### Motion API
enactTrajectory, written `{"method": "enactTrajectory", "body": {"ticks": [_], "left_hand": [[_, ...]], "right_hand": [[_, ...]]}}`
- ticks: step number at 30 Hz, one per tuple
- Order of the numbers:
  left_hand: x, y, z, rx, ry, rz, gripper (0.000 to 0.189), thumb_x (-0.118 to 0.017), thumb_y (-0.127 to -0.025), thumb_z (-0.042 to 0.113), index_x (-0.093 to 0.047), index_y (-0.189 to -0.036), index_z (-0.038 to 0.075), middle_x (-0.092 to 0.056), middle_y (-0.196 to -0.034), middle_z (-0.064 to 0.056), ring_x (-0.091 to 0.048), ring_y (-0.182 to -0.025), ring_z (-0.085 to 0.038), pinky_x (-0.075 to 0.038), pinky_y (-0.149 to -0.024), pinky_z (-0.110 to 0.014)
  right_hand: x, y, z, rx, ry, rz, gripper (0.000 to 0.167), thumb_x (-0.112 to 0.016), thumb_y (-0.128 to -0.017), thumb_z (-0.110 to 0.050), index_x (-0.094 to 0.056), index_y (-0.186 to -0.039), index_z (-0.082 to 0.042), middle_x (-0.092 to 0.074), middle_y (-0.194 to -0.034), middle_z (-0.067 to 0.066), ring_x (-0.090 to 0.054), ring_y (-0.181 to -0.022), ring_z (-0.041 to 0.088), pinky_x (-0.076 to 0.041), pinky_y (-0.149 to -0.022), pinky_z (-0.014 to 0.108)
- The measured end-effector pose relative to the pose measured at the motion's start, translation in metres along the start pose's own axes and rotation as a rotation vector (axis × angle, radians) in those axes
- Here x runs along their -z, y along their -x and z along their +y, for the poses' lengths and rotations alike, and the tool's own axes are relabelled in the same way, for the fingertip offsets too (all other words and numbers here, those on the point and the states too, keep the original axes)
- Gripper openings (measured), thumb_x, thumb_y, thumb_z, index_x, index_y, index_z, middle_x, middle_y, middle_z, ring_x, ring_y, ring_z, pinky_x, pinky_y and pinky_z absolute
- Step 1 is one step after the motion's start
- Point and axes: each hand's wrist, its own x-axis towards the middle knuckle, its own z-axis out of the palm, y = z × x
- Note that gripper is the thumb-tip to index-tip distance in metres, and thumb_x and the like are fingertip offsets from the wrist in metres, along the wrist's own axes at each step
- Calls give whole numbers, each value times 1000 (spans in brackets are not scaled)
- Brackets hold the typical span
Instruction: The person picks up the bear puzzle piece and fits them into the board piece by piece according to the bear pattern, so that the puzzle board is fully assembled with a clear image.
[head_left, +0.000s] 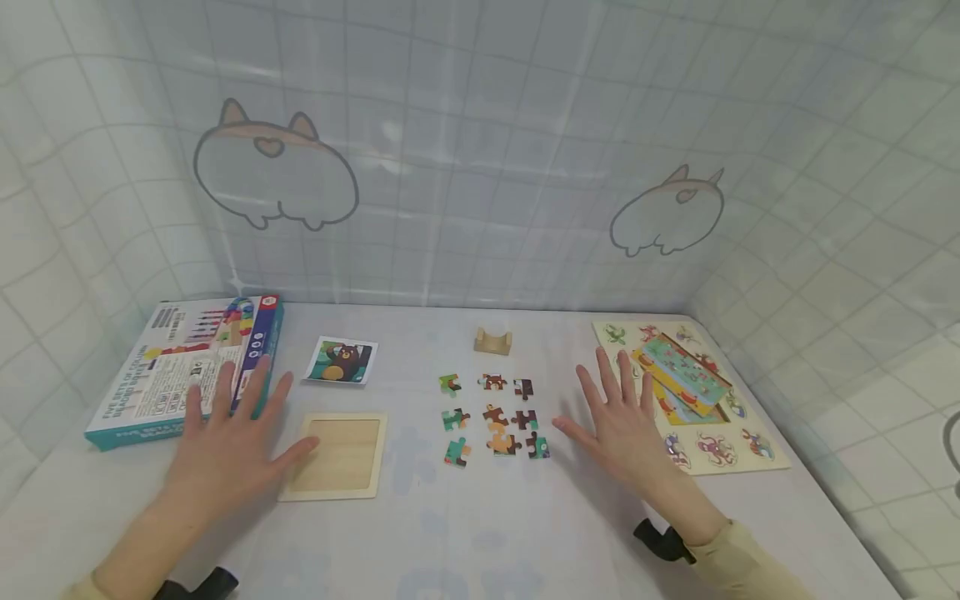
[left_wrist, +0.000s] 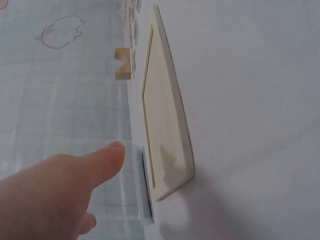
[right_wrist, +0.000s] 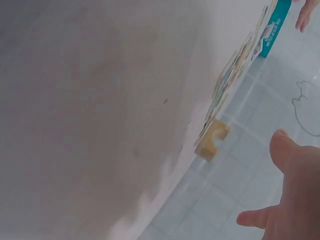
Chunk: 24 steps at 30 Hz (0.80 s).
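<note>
My left hand [head_left: 230,450] is spread with straight fingers, between the boxed set and a square wooden puzzle tray [head_left: 341,496]; its thumb overlaps the tray's left side in the head view. Nothing is in its grasp. On the right, my right hand [head_left: 618,425] also spreads its fingers and holds nothing, just beside several loose jigsaw pieces [head_left: 504,443] laid out in rough rows at the middle. A picture card [head_left: 343,362] of a brown bear lies behind the tray. In the left wrist view the thumb [left_wrist: 107,162] stands apart from the tray [left_wrist: 167,125].
A teal-edged box [head_left: 191,358] lies at the back left. Behind the pieces sits a small notched wooden block [head_left: 492,342]. At the right, a board with animal pictures [head_left: 716,450] bears two colourful cards [head_left: 686,375]. A grid-patterned curtain [head_left: 480,167] rises behind the table.
</note>
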Motion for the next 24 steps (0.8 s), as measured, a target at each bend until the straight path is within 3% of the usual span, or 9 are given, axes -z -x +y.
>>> {"method": "enactTrajectory", "body": {"ticks": [3,6,10,12,18,24], "left_hand": [[-5,2,6,-60,71,-31,92,-55,-92,65,-31,-155,3,-17,-164,-24,-4,-150,-51,6,-120,-67],[-6,3,12,-121,161,-98,90,-57,-93,62,-31,-156,3,-26,-162,-22,-18,-149,-49,-7,-124,-59],[-2,4,18,-145,220,-195,89,-58,-91,65,-37,-154,5,-34,-159,-21,-32,-143,-48,-31,-115,-61],[0,4,18,-135,234,-233,91,-58,-89,69,-40,-153,6,-35,-158,-21,-33,-142,-49,-36,-110,-65],[1,7,11,-94,287,-352,106,-61,-80,77,-36,-154,4,-30,-158,-27,-29,-143,-52,-36,-106,-70],[-2,6,5,-86,326,-418,118,-65,-76,77,-30,-154,-3,-28,-159,-28,-26,-144,-52,-31,-112,-67]], "right_hand": [[-2,-1,-6,11,-5,-18,85,-63,-89,-62,-43,-151,-8,-16,-165,20,-7,-152,46,-9,-117,73],[-4,-2,-15,15,-64,-36,81,-65,-89,-58,-44,-150,-8,-17,-166,19,-8,-153,44,-9,-118,71],[-7,-8,-29,20,-227,-46,75,-64,-93,-52,-45,-150,-8,-21,-165,16,-13,-153,41,-9,-119,69],[-8,-11,-36,25,-317,-48,71,-64,-94,-50,-46,-148,-8,-26,-164,15,-19,-152,41,-11,-120,68],[-13,-19,-56,62,-559,-43,60,-66,-96,-41,-52,-142,-5,-40,-156,16,-34,-146,37,-18,-120,64],[-21,-30,-71,30,-793,-92,50,-68,-96,-32,-56,-139,-9,-52,-148,8,-45,-140,25,-40,-113,53]]}}
